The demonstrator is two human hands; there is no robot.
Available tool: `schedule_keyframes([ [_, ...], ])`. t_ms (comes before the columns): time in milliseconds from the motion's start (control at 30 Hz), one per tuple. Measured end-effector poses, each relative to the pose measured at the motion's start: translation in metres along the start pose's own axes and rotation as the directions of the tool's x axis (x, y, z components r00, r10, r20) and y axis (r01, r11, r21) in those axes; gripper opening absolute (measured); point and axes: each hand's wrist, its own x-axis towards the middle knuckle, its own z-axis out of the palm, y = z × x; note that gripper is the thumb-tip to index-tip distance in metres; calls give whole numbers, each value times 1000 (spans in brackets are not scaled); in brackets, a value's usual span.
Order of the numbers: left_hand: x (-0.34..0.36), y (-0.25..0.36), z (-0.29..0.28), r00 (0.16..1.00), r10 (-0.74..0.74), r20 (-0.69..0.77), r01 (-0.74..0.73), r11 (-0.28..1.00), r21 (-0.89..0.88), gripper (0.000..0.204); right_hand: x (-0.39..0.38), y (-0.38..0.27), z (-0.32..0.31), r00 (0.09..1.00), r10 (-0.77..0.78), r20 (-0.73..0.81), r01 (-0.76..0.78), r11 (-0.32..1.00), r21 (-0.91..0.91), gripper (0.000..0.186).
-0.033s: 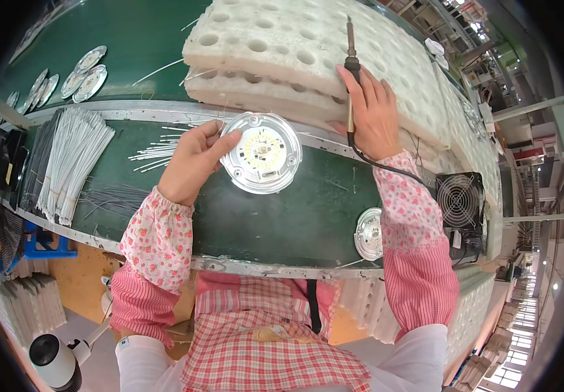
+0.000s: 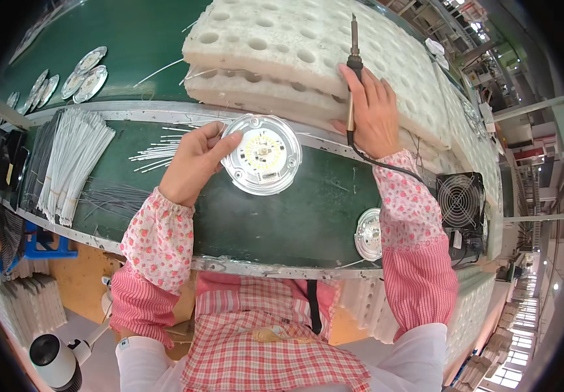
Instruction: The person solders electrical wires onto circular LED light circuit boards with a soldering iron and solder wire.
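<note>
Far left, a bundle of white wires (image 2: 73,163) lies on the green bench (image 2: 295,215). Left hand (image 2: 194,163) grips the rim of a round LED light module (image 2: 262,155), lying flat mid-bench. Right hand (image 2: 370,111) is closed around a soldering iron (image 2: 352,72), tip up, resting on stacked white foam trays (image 2: 282,52). Second round module (image 2: 368,234) near front edge; small black fan (image 2: 459,199) far right.

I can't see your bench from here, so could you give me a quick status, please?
Left hand gripping round LED disc on green belt. Right hand holding soldering iron, tip up. Nothing between them.
</note>
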Motion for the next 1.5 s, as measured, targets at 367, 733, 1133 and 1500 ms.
schedule_keyframes([
  [367,53,7,43,990,-8,-139,-2,998,-68,31,28,20,-24,997,74,-7,-72,981,178,93],
  [733,139,-8,-33,803,419,-424,36,677,735,40,31,14,-25,996,88,0,-86,975,205,91],
  [1133,-63,30,-67,893,432,-130,7,275,961,33,-54,-21,-92,974,224,-17,-222,973,67,63],
  [1500,-83,-2,-53,878,417,235,-317,140,938,15,-187,-91,-126,700,604,381,-672,737,65,83],
])
